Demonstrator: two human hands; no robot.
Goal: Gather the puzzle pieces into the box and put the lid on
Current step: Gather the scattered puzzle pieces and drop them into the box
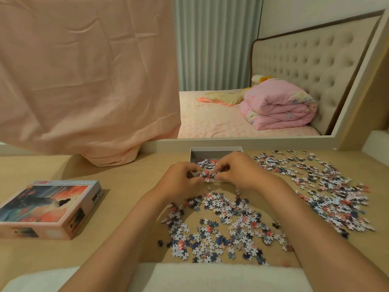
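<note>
An open white box point(214, 149) stands at the back of the wooden table point(130, 186), with some puzzle pieces inside. My left hand point(181, 178) and my right hand point(237, 169) meet over the box's near edge, both pinching a clump of puzzle pieces point(205, 174) between curled fingers. Loose puzzle pieces point(223, 226) lie scattered in front of me, and a second spread point(328, 186) covers the table's right side. The box lid point(48, 207), printed with a pink and blue picture, lies face up at the left.
A peach cloth point(84, 81) hangs down onto the table at the back left. A mirror point(252, 81) behind the box reflects a bed. A white padded edge point(210, 275) runs along the table's near side.
</note>
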